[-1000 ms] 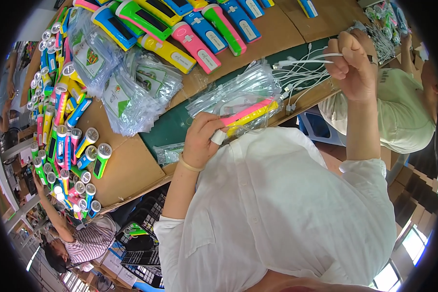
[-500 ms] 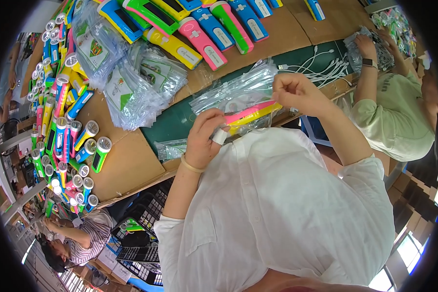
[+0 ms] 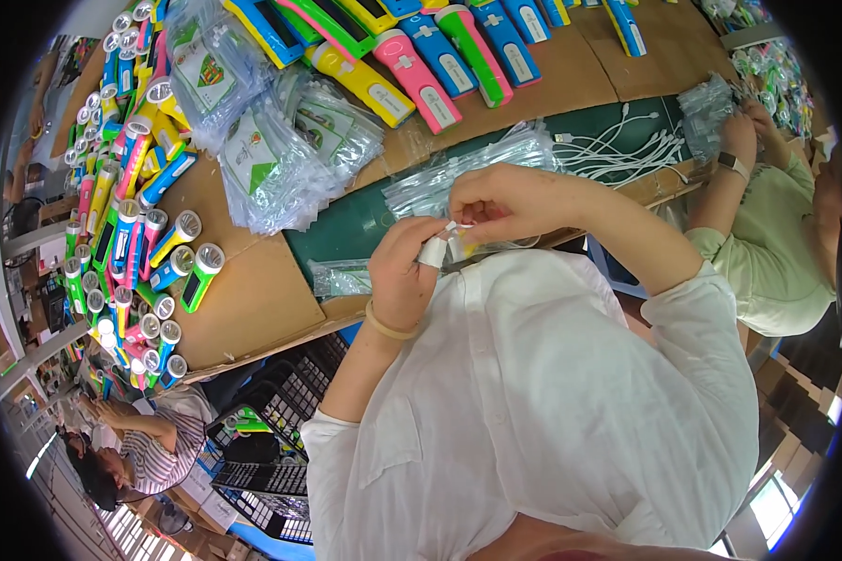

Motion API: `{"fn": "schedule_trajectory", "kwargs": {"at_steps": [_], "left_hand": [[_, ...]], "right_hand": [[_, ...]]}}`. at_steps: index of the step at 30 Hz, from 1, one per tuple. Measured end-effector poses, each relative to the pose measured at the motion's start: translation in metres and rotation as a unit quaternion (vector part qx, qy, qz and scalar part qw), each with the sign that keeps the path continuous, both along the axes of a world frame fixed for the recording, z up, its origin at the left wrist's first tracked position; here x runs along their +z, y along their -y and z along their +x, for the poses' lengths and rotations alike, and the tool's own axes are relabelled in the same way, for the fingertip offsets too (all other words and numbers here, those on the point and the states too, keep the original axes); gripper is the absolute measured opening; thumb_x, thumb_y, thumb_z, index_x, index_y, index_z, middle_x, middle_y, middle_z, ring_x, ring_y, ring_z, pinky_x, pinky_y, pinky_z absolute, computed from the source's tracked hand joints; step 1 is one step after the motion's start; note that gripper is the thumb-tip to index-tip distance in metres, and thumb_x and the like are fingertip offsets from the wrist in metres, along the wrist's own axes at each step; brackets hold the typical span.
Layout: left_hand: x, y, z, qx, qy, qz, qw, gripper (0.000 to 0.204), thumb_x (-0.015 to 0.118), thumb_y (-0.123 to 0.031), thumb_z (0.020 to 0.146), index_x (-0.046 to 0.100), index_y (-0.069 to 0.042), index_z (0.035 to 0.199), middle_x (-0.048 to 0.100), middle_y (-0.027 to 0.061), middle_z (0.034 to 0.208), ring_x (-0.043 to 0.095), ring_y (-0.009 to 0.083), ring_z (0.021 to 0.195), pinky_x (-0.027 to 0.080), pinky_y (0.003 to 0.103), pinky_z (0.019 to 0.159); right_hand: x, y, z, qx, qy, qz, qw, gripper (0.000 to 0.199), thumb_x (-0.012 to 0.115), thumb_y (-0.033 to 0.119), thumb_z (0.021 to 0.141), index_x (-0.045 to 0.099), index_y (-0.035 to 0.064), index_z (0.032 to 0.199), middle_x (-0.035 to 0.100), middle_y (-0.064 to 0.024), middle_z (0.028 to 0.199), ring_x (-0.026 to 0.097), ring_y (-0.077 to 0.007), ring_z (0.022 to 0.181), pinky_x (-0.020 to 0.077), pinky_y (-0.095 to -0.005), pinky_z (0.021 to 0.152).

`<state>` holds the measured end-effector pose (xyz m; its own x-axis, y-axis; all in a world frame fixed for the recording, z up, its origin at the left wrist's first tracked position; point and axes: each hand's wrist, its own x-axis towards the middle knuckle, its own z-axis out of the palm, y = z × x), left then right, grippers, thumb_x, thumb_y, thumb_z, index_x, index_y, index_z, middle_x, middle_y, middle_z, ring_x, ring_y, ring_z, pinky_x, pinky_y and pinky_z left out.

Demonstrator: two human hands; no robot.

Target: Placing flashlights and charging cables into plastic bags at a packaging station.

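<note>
My left hand (image 3: 404,273) and my right hand (image 3: 507,201) meet close in front of my white shirt, both with fingers closed. A small white piece (image 3: 453,227) shows between the fingertips, pinched from both sides; I cannot tell whether it is a cable end. White wrapping (image 3: 431,251) covers my left thumb. Below the fingers, only a yellow bit of a flashlight (image 3: 468,250) shows, mostly hidden by my right hand and arm. Just beyond lie several clear zip bags (image 3: 421,194) in a flat stack on the green table (image 3: 332,238).
Printed clear bags (image 3: 271,168) lie in a pile to the left. Flashlights (image 3: 423,75) line the cardboard ahead; more (image 3: 122,243) crowd the far left. White cables (image 3: 627,150) lie to the right, near a co-worker (image 3: 767,234). Black crates (image 3: 271,421) stand below the table edge.
My right hand has come left and down to my left hand. The pink and yellow flashlight, plain before, is now almost covered. The view has shifted slightly.
</note>
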<state>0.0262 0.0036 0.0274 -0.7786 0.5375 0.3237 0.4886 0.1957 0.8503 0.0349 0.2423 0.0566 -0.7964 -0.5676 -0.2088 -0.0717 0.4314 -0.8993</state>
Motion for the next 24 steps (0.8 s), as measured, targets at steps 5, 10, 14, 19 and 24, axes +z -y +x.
{"fn": "schedule_trajectory", "kwargs": {"at_steps": [5, 10, 14, 19, 24], "left_hand": [[0.000, 0.002, 0.000, 0.022, 0.002, 0.006, 1.000, 0.024, 0.070, 0.007, 0.080, 0.071, -0.003, 0.101, 0.072, 0.0123, 0.096, 0.070, 0.0287, 0.087, 0.056, 0.033, 0.077], [0.002, 0.002, -0.004, 0.009, 0.006, 0.031, 0.999, 0.022, 0.070, 0.007, 0.080, 0.072, -0.003, 0.099, 0.073, 0.0115, 0.094, 0.070, 0.0283, 0.086, 0.056, 0.033, 0.077], [-0.001, -0.001, 0.001, -0.008, 0.010, 0.027, 1.000, 0.022, 0.071, 0.006, 0.080, 0.073, -0.003, 0.099, 0.073, 0.0117, 0.093, 0.071, 0.0280, 0.085, 0.056, 0.033, 0.076], [0.004, -0.001, 0.001, 0.028, 0.011, 0.033, 0.999, 0.021, 0.071, 0.006, 0.080, 0.072, -0.003, 0.098, 0.073, 0.0124, 0.093, 0.071, 0.0273, 0.084, 0.056, 0.032, 0.075], [0.004, -0.001, 0.000, 0.029, -0.010, 0.040, 0.999, 0.020, 0.071, 0.008, 0.082, 0.072, -0.002, 0.099, 0.073, 0.0127, 0.092, 0.071, 0.0254, 0.082, 0.056, 0.031, 0.074]], "right_hand": [[0.006, 0.003, 0.003, -0.055, 0.026, -0.033, 0.998, 0.016, 0.075, 0.010, 0.088, 0.069, 0.0029, 0.100, 0.066, -0.0109, 0.095, 0.067, -0.0257, 0.086, 0.0539, -0.0346, 0.076], [0.007, -0.002, 0.008, -0.016, -0.216, 0.222, 0.951, 0.013, 0.076, 0.008, 0.082, 0.070, 0.0027, 0.092, 0.066, -0.0098, 0.094, 0.068, -0.0301, 0.085, 0.0551, -0.0377, 0.073], [-0.001, 0.008, 0.009, -0.027, -0.201, 0.081, 0.976, 0.013, 0.076, 0.008, 0.083, 0.067, 0.0027, 0.090, 0.068, -0.0094, 0.093, 0.070, -0.0286, 0.082, 0.0565, -0.0376, 0.073], [0.011, 0.007, 0.008, -0.113, 0.043, -0.089, 0.989, 0.017, 0.076, 0.014, 0.089, 0.066, 0.0036, 0.098, 0.071, -0.0109, 0.094, 0.073, -0.0249, 0.084, 0.0577, -0.0344, 0.076], [0.005, 0.018, 0.014, -0.082, -0.206, 0.042, 0.974, 0.017, 0.075, 0.020, 0.089, 0.067, 0.0067, 0.096, 0.065, -0.0071, 0.088, 0.068, -0.0282, 0.082, 0.0542, -0.0378, 0.070]]}}
